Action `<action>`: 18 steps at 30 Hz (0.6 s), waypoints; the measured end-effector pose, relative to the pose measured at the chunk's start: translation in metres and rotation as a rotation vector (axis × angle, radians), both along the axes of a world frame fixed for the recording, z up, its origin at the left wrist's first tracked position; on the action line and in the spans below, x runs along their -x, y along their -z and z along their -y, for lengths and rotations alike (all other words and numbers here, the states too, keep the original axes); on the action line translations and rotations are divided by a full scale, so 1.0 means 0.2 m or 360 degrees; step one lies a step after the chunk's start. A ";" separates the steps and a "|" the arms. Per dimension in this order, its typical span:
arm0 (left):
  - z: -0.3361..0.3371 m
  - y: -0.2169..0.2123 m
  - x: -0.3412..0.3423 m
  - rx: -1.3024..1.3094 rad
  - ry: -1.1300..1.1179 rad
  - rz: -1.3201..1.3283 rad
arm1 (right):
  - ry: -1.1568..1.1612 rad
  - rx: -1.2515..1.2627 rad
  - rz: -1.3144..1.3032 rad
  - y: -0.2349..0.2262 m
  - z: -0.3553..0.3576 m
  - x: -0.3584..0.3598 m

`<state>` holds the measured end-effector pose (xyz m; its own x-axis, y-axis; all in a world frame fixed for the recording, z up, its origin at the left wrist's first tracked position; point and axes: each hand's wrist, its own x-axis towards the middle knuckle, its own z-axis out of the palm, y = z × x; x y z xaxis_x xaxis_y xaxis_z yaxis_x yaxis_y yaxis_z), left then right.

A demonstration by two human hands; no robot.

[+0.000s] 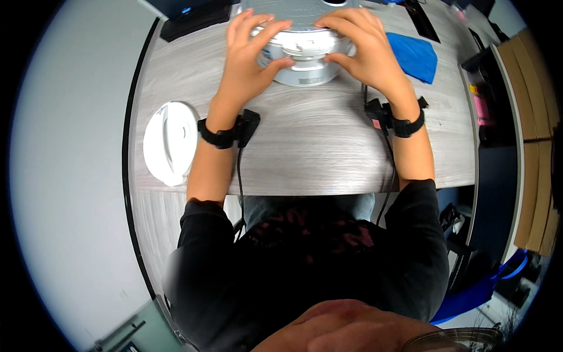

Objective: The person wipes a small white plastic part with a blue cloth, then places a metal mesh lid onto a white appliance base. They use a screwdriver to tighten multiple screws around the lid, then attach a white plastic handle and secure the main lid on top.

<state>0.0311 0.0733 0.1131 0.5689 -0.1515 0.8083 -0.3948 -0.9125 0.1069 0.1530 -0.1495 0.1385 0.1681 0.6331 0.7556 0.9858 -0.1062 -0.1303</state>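
A rounded silver-grey appliance [308, 77], much like a rice cooker, stands at the far middle of the table. Its shiny top is partly cut off by the picture's upper edge, and a white latch-like piece [306, 46] sits at the front of its rim. My left hand [251, 56] grips the left of this rim, fingers over the top and thumb below by the latch. On the other side my right hand [365, 50] grips it the same way. A white oval part [170, 142] with a raised ridge lies left of my left forearm.
The grey wood-grain table [311, 141] holds a folded blue cloth [412, 57] right of the appliance. A black flat device [196, 20] lies at the back left. Cables hang from black wristbands on both wrists. Cardboard boxes [533, 88] stand on the far right.
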 end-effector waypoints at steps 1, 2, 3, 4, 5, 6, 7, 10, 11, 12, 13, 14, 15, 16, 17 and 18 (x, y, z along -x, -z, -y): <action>-0.01 0.00 0.00 -0.0067 -0.0012 -0.0026 | 0.0007 0.0030 -0.0016 -0.01 0.01 0.00; -0.01 0.00 0.03 -0.0129 -0.0046 -0.0054 | -0.0007 0.0066 -0.0031 -0.04 0.03 0.02; 0.01 -0.02 0.06 -0.0033 -0.0028 -0.0074 | -0.0033 0.0105 -0.0038 -0.06 0.04 0.03; 0.05 -0.05 0.08 0.0061 -0.0024 -0.0087 | -0.0078 0.0085 -0.0074 -0.08 0.05 0.03; 0.05 -0.08 0.12 0.0163 -0.0008 -0.0096 | -0.0112 0.0074 -0.0113 -0.10 0.05 0.05; 0.04 -0.09 0.17 0.0140 -0.0043 -0.0076 | -0.0015 0.0009 -0.0102 -0.10 0.06 0.09; 0.02 -0.11 0.23 0.0116 -0.0078 -0.0057 | 0.0082 -0.0058 -0.0092 -0.10 0.05 0.13; -0.08 -0.09 0.47 0.0138 -0.0225 -0.0295 | -0.0098 -0.0212 -0.0186 -0.11 0.03 0.22; -0.13 -0.08 0.58 0.0167 -0.0262 -0.0417 | -0.0192 -0.0235 -0.0223 -0.11 0.01 0.25; -0.17 -0.07 0.71 0.0120 -0.0352 -0.0394 | -0.0339 -0.0171 -0.0377 -0.09 -0.02 0.29; -0.22 -0.06 0.83 0.0202 -0.0413 -0.0435 | -0.0478 -0.0104 -0.0535 -0.08 -0.06 0.35; -0.27 -0.05 0.94 0.0282 -0.0458 -0.0482 | -0.0566 0.0015 -0.0614 -0.08 -0.11 0.42; -0.32 -0.04 1.05 0.0361 -0.0506 -0.0537 | -0.0650 0.0153 -0.0684 -0.08 -0.15 0.48; -0.37 -0.02 1.16 0.0448 -0.0627 -0.0554 | -0.0703 0.0269 -0.0753 -0.06 -0.21 0.54; -0.43 0.01 1.27 0.0539 -0.0756 -0.0569 | -0.0763 0.0389 -0.0818 -0.02 -0.30 0.58; -0.49 0.05 1.38 0.0625 -0.0872 -0.0591 | -0.0799 0.0474 -0.0972 0.04 -0.38 0.61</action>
<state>-0.2444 0.1704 0.1032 0.7243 0.4890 0.4860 0.2280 -0.8352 0.5005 0.0312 -0.0742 0.1300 0.1385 0.9002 0.4129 0.6906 0.2110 -0.6918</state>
